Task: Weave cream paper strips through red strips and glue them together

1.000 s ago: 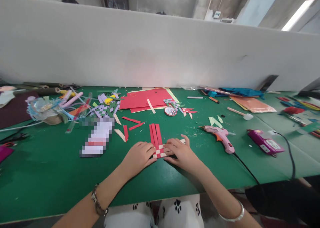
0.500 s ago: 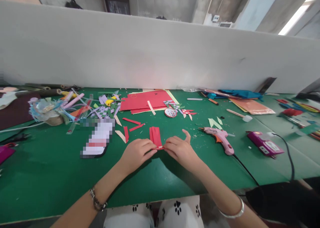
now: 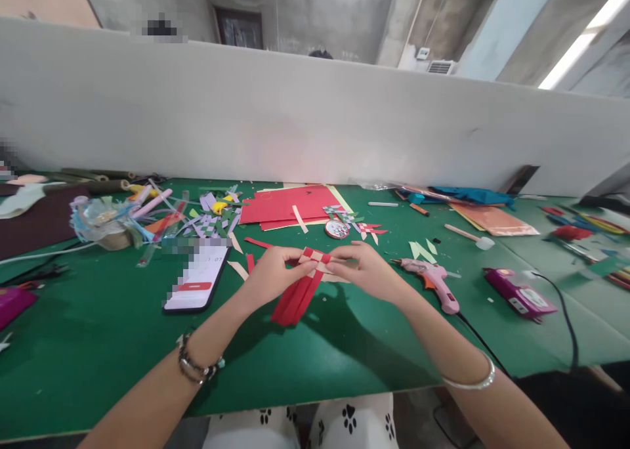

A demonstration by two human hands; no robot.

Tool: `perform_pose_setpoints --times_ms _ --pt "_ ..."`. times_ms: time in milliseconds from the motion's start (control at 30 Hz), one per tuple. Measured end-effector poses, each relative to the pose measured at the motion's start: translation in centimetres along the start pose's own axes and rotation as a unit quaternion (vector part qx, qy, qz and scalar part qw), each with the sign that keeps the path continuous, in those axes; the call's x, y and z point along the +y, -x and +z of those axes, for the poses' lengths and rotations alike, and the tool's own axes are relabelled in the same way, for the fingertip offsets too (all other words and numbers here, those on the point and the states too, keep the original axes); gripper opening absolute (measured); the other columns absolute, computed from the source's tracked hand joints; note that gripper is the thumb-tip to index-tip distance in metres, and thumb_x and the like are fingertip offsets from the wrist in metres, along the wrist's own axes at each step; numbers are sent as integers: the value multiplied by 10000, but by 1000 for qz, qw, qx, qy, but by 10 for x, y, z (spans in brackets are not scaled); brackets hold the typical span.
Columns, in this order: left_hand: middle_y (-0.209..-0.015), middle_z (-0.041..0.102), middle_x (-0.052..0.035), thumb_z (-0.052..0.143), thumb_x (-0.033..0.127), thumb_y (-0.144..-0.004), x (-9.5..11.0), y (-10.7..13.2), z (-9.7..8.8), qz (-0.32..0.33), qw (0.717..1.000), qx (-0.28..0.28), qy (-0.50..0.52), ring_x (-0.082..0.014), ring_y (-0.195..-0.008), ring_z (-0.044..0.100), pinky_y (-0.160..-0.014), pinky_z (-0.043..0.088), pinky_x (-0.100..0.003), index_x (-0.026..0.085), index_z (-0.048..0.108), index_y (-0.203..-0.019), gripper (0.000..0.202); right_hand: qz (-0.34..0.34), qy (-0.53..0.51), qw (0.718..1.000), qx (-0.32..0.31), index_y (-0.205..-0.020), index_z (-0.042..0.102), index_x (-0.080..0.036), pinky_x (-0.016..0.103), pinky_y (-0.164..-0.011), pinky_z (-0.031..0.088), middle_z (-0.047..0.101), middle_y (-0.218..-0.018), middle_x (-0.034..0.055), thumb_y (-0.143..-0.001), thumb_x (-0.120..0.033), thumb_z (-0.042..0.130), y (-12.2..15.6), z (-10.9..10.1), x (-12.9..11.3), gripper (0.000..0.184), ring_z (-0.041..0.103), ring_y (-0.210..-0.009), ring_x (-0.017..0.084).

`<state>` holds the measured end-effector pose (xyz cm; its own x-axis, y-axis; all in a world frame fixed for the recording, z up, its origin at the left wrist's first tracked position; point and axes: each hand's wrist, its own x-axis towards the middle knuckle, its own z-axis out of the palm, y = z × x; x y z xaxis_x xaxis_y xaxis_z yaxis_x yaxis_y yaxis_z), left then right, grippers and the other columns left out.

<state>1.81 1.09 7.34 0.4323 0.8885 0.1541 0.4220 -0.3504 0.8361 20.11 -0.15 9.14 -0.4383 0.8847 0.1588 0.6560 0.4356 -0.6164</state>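
My left hand (image 3: 272,273) and my right hand (image 3: 367,270) both pinch a small weave of red and cream paper strips (image 3: 315,261), held in the air above the green table (image 3: 123,344). The red strip ends (image 3: 294,299) hang down and toward me from the woven square. The fingers of both hands are closed on the weave's sides. More loose red and cream strips (image 3: 256,247) lie on the table just behind my hands.
A phone (image 3: 197,278) lies to the left, a pink glue gun (image 3: 430,278) with its cord to the right. Red paper sheets (image 3: 288,205), a pile of coloured strips (image 3: 207,213) and a magenta box (image 3: 519,291) lie further off. A white partition (image 3: 315,114) closes the back.
The weave lay flat on the table under my hands a second ago. Both hands have lifted and turned it over, so the red strips now hang toward me.
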Motion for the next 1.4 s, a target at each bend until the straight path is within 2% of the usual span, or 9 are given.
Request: perform_pose_setpoints --times_ms 133,433,533,633,800,900,1167,1300,1400 --pt "-515 431 37 397 460 -787 4 0 -6 9 999 -29 39 -99 -495 370 -462 267 -197 137 547 -590 407 -10 -19 1000 6 -609 532 -169 215 -527 295 468 -554 -33 -780 -285 451 -4 -10 -7 222 386 -551 87" --pt "-475 258 57 383 412 -792 23 8 -19 30 999 -37 -2 -76 -444 223 -415 173 -202 154 447 -485 407 -31 -37 997 -64 -586 487 -170 206 -499 266 386 -544 -48 -771 -332 475 3 -14 -11 247 324 -541 76" --pt "-455 286 57 384 411 -787 21 13 -16 14 999 -46 18 -79 -441 262 -417 216 -197 159 428 -464 412 -10 -58 994 -97 -585 503 -169 205 -492 270 386 -548 -47 -763 -347 489 8 -15 -7 252 335 -542 78" --pt "-478 440 33 396 402 -782 16 18 -15 -7 999 -46 22 -113 -499 412 -457 318 -199 157 506 -495 393 21 -54 991 -121 -631 561 -169 213 -539 303 463 -582 -38 -760 -308 489 12 -20 -5 203 387 -571 86" --pt "-737 639 0 462 378 -765 11 21 -17 -43 995 -85 33 -155 -672 558 -573 417 -205 173 641 -801 275 45 -30 985 -165 -647 592 -175 229 -569 302 457 -554 -52 -774 -295 463 11 -24 -4 218 352 -508 68" --pt "-776 648 4 499 350 -741 14 19 -18 -47 993 -113 2 -149 -676 559 -569 403 -195 185 643 -844 242 25 -18 985 -169 -630 576 -167 224 -558 292 404 -514 -67 -767 -256 471 7 -22 -7 195 317 -481 57" --pt "-497 466 43 451 378 -768 25 17 -23 -38 982 -163 -88 -98 -480 368 -443 246 -192 167 561 -582 302 -29 35 985 -169 -660 597 -150 214 -512 290 423 -500 -61 -750 -192 484 -4 -20 -19 150 326 -484 60" --pt "-493 429 48 466 385 -750 22 21 -28 -52 986 -126 -95 -102 -478 352 -445 242 -194 175 548 -583 280 -49 65 984 -156 -830 619 -188 300 -745 360 612 -743 -2 -744 -278 528 -3 -26 -18 154 521 -681 121" --pt "-493 435 50 470 384 -748 15 23 -33 -58 988 -120 -76 -104 -478 366 -454 257 -193 178 558 -598 270 -45 13 998 -48 -1020 556 -228 339 -821 373 597 -1031 45 -735 -333 536 3 -32 -12 304 530 -945 187"
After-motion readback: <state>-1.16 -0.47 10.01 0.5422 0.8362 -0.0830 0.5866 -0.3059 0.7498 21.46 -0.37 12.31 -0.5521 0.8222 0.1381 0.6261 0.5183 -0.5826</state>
